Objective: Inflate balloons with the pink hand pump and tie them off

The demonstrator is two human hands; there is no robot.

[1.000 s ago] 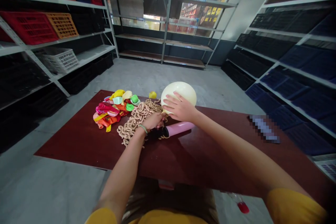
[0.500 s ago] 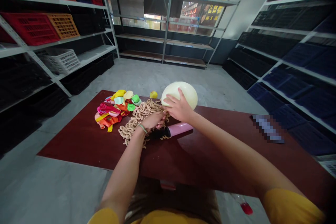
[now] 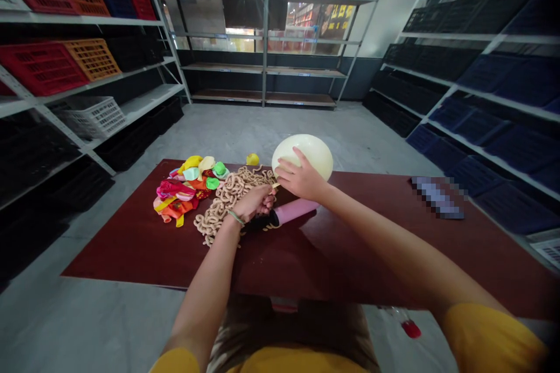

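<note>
An inflated pale cream balloon [image 3: 308, 154] is above the far edge of the table. My right hand [image 3: 306, 179] holds its near side, fingers spread across the skin; the thumb is hidden. My left hand [image 3: 254, 203] is closed, pinching the balloon's stretched neck [image 3: 275, 185] at its fingertips. Under and beside this hand lies a heap of beige, curled, rope-like pieces [image 3: 227, 195]. A pink cylinder with a black end [image 3: 297, 210], resembling a hand pump, lies below my hands. Limp balloons in many colours [image 3: 184, 191] are piled to the left.
The dark red table [image 3: 144, 250] spans the front. A small yellow ball-like thing [image 3: 252, 159] is at its far edge, and a blurred flat object [image 3: 437, 197] lies far right. Shelves with crates [image 3: 94, 58] stand left and right; a metal rack [image 3: 265, 70] is behind.
The view has shifted slightly. The balloon's neck now shows stretched between my two hands, which sit a little farther apart. Both keep their hold.
</note>
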